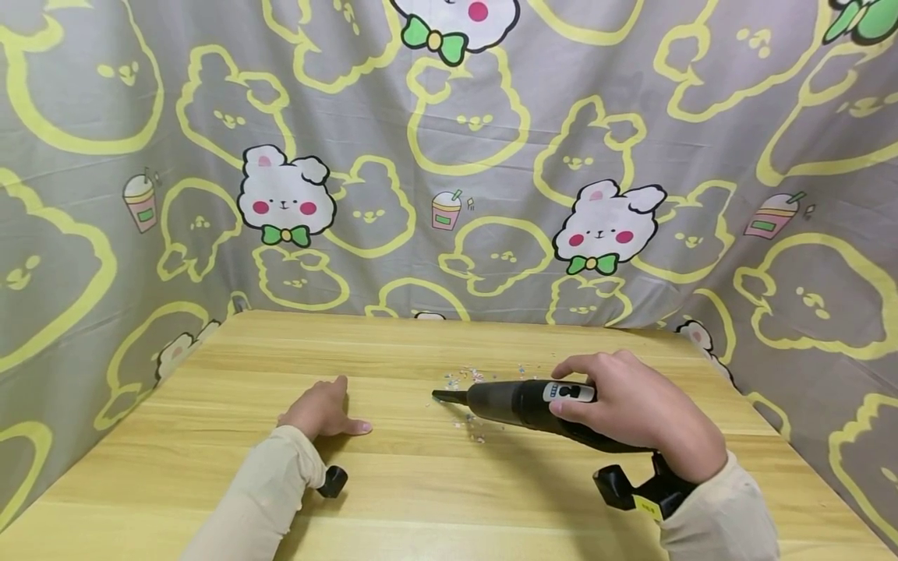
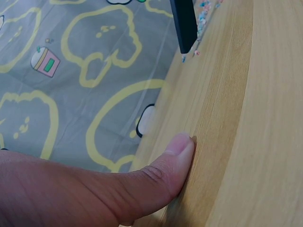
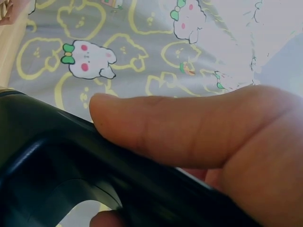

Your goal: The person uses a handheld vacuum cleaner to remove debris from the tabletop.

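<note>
A black handheld vacuum cleaner [image 1: 501, 401] is gripped by my right hand [image 1: 641, 401], thumb along its near side. Its narrow nozzle points left, low over the wooden table. Around the nozzle lie small scattered paper bits [image 1: 473, 376], pink, blue and white. In the right wrist view the thumb [image 3: 156, 127] lies along the vacuum's dark handle [image 3: 57, 142]. To the left, my left hand [image 1: 323, 409] rests on the table, holding nothing, thumb stretched toward the bits. The left wrist view shows that thumb [image 2: 156, 177] on the wood and the nozzle tip [image 2: 185, 28] beyond it.
The wooden table [image 1: 393, 499] reaches back to a grey curtain [image 1: 393, 156] printed with yellow outlines and white rabbits, which also hangs along both sides. A black wrist camera mount [image 1: 645, 487] sits under the right wrist, and a smaller black piece [image 1: 333, 481] by the left.
</note>
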Demonstrator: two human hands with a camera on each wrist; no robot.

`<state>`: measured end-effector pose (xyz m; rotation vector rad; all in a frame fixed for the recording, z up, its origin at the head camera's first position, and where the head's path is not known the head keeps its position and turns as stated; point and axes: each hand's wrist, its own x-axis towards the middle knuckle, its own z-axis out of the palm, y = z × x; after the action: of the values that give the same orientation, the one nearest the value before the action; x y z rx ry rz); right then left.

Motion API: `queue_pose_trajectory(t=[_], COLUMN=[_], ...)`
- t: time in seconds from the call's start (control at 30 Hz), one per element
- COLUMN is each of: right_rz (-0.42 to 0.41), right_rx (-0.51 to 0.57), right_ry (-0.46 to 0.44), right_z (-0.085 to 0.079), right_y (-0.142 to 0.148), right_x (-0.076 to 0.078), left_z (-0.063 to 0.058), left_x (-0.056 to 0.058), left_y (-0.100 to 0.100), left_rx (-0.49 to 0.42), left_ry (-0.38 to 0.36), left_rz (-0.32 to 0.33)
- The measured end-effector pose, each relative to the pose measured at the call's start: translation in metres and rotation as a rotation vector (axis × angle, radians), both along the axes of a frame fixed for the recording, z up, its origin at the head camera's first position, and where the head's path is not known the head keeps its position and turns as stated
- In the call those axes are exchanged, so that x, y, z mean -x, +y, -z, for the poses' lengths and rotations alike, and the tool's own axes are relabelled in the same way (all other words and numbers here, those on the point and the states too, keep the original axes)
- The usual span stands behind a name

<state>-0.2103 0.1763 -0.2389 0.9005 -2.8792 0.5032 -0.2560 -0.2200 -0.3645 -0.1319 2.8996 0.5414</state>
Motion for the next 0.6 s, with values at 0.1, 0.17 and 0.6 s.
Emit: queue_pose_trajectory(t=[0.1, 0.17, 0.6], right_rz=[0.004, 0.005, -0.004], right_rx=[-0.002, -0.004, 0.002], right_ry=[-0.003, -0.003, -0.013], right_z=[-0.0005, -0.0008, -0.0028], right_y=[0.0004, 0.0008, -0.0002], right_x=[-0.0002, -0.0005, -0.0023], left_z=[0.0008, 0.0007, 0.0002], left_x=[-0.0001, -0.0004, -0.0002], left_y=[0.0000, 0.0001, -0.0001], left_rx=[-0.005, -0.007, -0.011], left_ry=[-0.003, -0.003, 0.001], left_rz=[-0.004, -0.005, 0.000])
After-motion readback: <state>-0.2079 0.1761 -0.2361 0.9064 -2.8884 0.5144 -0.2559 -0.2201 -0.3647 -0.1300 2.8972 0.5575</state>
